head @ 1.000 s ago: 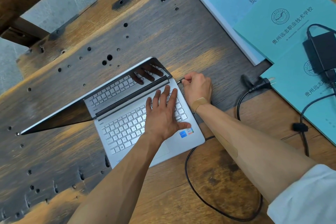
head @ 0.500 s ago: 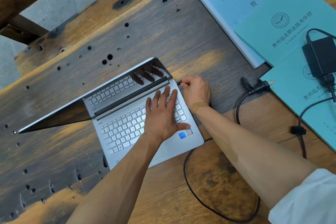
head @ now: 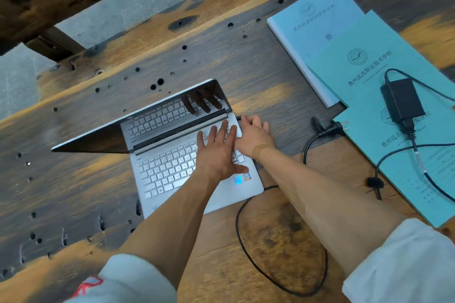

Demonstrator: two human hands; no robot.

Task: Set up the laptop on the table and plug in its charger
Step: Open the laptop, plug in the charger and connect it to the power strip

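Laptop (head: pixel 187 155): open; left hand (head: pixel 216 152) flat on keys, fingers spread. Right hand (head: pixel 253 134) at 3 o'clock edge, apparently loose, holding nothing.

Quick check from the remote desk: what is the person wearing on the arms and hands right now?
Both forearms are bare, with white sleeves pushed up near the elbows. The left sleeve has a red mark at its lower edge. The right sleeve looks plain. A tan adhesive strip wraps the right wrist. The left hand and right hand are ungloved; no watch or ring is visible.
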